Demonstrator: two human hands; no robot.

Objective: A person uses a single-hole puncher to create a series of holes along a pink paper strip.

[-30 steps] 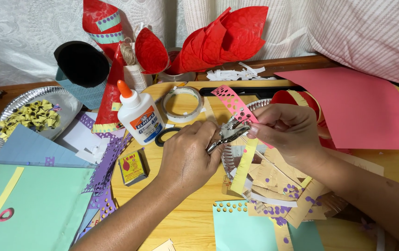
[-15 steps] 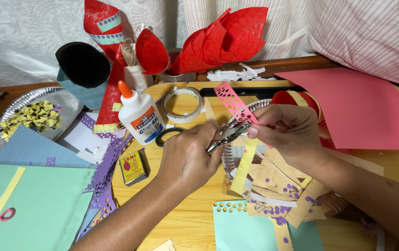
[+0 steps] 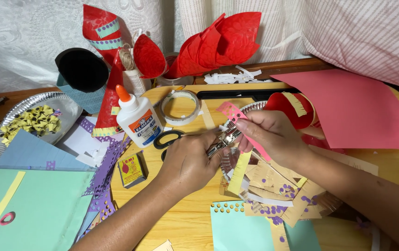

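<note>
Nearest me lies a teal sheet [image 3: 241,227] with a punched edge, and to the left a large green sheet [image 3: 36,204] bearing a yellow strip. Just above, my left hand [image 3: 187,162] is closed around a small metal hole punch [image 3: 225,138], fingers wrapped on its handles. My right hand [image 3: 267,132] pinches a pink paper strip [image 3: 236,115] between thumb and fingertips, feeding its end into the punch's mouth; the strip already shows a row of holes toward its upper left end.

To do this well, I judge I should keep the strip flat and square in the slot, slide it by an even step past the last hole, and squeeze fully so the cut is clean. The right hand should hold close to the punch so the thin paper does not buckle.

Under the hands a foil plate [image 3: 250,108] holds tan and yellow scraps. Beyond, on the wooden table [image 3: 185,218], stand a glue bottle [image 3: 136,116], black-handled scissors [image 3: 169,138] and a tape roll [image 3: 181,107]. Farthest back are red paper cones [image 3: 222,39].
</note>
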